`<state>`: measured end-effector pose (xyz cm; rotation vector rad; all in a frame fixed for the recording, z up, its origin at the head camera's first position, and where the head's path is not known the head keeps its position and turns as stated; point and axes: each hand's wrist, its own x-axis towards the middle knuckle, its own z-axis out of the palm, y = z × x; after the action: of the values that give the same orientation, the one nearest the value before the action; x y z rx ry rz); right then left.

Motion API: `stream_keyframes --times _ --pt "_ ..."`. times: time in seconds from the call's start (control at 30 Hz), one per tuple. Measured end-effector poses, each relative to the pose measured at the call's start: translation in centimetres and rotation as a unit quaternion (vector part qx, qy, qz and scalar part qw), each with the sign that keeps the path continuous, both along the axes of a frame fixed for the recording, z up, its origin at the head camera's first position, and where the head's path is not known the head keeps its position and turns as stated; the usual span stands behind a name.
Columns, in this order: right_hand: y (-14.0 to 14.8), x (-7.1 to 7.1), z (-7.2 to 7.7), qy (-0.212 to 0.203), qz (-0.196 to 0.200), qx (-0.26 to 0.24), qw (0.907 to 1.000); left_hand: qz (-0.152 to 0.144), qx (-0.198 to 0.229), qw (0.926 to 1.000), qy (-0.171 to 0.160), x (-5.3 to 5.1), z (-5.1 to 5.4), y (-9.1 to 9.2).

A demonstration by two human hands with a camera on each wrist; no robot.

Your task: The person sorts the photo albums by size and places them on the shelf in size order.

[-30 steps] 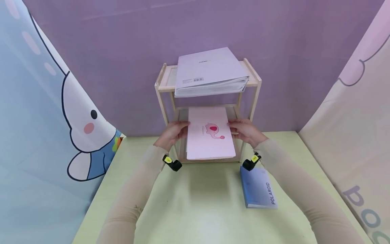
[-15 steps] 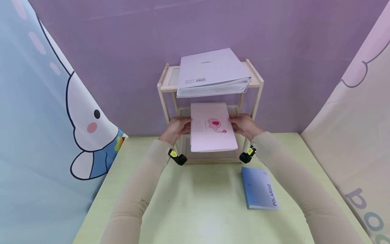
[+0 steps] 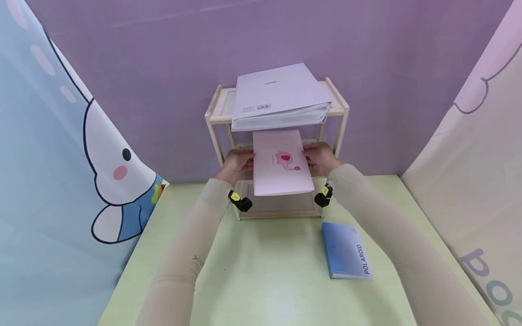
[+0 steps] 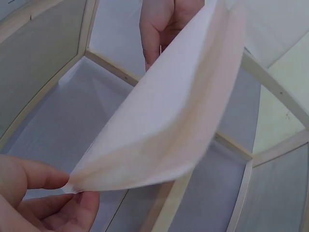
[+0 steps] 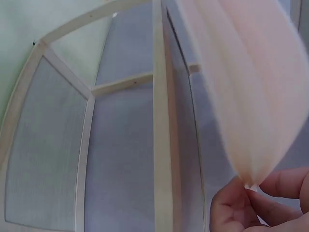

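Pink booklet (image 3: 281,185) up at the wooden rack (image 3: 341,131), pinched on both sides!
The left hand (image 3: 237,164) grips one long edge, the right hand (image 3: 321,158) the opposite one (a red elephant drawing (image 3: 285,158) faces up between them), below the thick white binder (image 3: 281,93); whether the booklet touches the rack, I can't quite tell.

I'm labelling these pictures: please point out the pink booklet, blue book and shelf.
Pink booklet (image 3: 282,164), head view, middle of its cover.
Blue book (image 3: 346,251), head view, middle of its cover.
Shelf (image 3: 283,204), head view, bottom tier.
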<state>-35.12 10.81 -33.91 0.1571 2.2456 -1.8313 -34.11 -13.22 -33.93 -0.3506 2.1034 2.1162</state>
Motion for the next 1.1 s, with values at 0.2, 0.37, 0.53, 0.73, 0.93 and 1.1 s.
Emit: stream_keyframes --times 0.2,0.37,0.53,0.73,0.93,1.1 --pt "-0.3 -0.9 0.4 -0.011 -0.014 -0.019 0.9997 0.004 0.002 1.0000 0.002 -0.3 0.4 -0.1" --pt "-0.4 -1.3 0.4 -0.019 -0.029 -0.015 0.9993 0.003 0.012 0.9999 -0.002 -0.9 0.2 0.1" --pt "-0.5 -1.7 0.3 -0.024 -0.037 -0.015 0.9989 0.006 0.003 1.0000 -0.003 -1.5 -0.1 0.2" --pt "-0.6 -2.2 0.0 -0.021 -0.038 -0.011 0.9990 0.005 -0.017 0.9998 0.005 -2.1 -0.5 0.2" --pt "-0.6 -2.6 -0.4 -0.011 -0.046 0.019 0.9987 0.007 -0.030 0.9995 0.003 -2.6 -0.6 0.3" --pt "-0.7 -2.9 -0.6 -0.011 -0.049 0.025 0.9984 0.004 -0.041 0.9991 -0.010 -2.8 -0.4 0.3"
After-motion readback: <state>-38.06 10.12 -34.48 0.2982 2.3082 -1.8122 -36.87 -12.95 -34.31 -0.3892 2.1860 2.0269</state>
